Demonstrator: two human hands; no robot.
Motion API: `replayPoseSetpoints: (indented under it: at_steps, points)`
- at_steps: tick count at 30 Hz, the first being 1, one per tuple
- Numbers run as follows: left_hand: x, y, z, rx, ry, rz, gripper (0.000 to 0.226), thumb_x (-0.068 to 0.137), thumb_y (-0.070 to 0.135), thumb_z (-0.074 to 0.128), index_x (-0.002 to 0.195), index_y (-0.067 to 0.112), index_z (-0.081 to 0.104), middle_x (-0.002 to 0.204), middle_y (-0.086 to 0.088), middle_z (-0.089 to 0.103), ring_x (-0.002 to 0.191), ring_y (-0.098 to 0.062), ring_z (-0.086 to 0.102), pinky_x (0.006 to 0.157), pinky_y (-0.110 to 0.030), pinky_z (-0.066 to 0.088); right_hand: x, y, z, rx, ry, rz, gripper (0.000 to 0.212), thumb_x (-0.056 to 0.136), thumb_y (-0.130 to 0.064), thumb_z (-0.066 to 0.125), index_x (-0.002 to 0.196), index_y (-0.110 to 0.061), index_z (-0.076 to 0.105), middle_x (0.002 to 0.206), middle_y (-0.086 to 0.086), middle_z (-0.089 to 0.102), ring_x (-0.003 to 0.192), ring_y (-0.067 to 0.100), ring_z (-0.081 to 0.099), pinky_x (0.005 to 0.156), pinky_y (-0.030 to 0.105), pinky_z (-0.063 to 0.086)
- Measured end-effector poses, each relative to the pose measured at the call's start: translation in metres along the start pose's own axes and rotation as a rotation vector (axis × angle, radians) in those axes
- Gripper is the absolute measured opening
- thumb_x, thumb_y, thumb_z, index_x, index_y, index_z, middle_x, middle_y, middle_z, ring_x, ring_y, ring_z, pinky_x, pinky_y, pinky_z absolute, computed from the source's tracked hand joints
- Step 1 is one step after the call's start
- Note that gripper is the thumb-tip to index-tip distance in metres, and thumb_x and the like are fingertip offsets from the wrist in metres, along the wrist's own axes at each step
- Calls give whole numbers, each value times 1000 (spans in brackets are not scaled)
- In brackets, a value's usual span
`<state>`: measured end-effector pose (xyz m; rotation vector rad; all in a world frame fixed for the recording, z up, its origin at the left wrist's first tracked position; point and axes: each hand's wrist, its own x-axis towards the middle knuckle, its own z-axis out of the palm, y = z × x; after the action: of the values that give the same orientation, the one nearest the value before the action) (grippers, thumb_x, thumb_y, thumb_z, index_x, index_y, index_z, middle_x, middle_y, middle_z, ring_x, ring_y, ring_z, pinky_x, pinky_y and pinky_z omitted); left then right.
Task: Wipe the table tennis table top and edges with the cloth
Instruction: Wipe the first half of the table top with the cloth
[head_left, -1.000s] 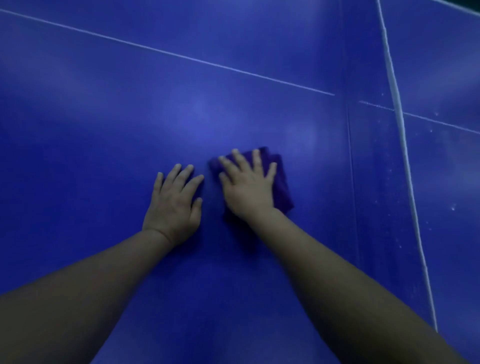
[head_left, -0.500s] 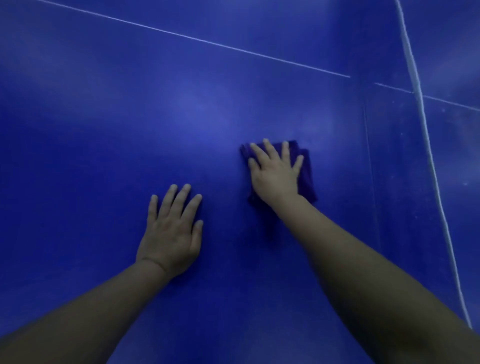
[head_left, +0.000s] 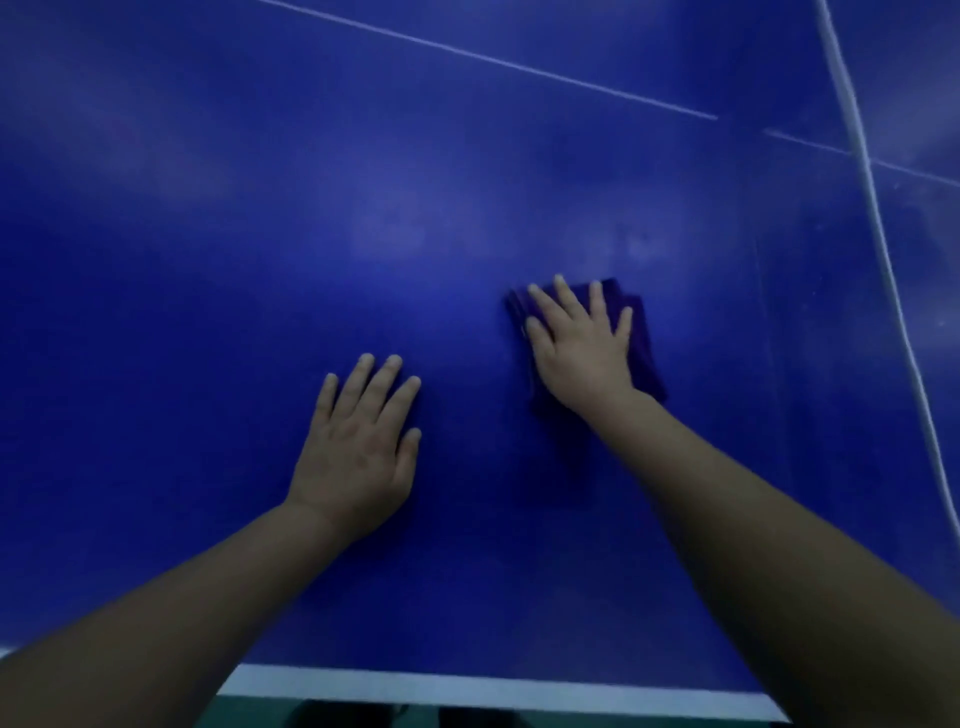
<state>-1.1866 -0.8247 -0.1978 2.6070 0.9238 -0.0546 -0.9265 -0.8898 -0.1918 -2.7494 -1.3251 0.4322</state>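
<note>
The blue table tennis table top (head_left: 260, 260) fills the view. A folded dark purple cloth (head_left: 641, 343) lies flat on it, right of centre. My right hand (head_left: 576, 348) presses down on the cloth with straight, spread fingers and hides most of it. To the left and a little nearer, my left hand (head_left: 361, 447) rests flat on the bare table, fingers straight, apart from the cloth.
The table's white near edge band (head_left: 493, 688) runs along the bottom, with dark floor below it. A thin white centre line (head_left: 493, 60) crosses the top diagonally. The white net cord (head_left: 883, 249) runs down the right side beside the seam between the table halves.
My right hand has slid the cloth rightwards away from my left hand. The view has dropped back, so the near edge band now shows at the bottom.
</note>
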Motion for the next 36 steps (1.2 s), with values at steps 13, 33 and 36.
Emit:
replayPoseSetpoints:
  at_steps: [13,33,36]
  points:
    - [-36,-8,9,26,38,-57,61,96,39,25,151,17,37,163,-3,24,153,-25,6,120,-61,-1,-146,8,28,-127,-114,-337,54,98,-57,27,151,-46,32,164,-15,16,154,26,4,119,63,4]
    - [-103,-1,22,98,-24,-55,61,98,44,21,155,21,29,164,-5,18,153,-27,6,121,-57,7,-190,-67,59,8,-29,21,51,101,-54,26,152,-47,25,166,-8,13,152,36,-5,113,66,-12]
    - [-106,-2,23,61,2,-48,63,93,37,26,153,19,34,163,-7,23,152,-27,9,120,-58,8,-228,-103,75,1,14,-130,51,99,-52,29,147,-41,38,161,-2,31,151,40,13,115,69,1]
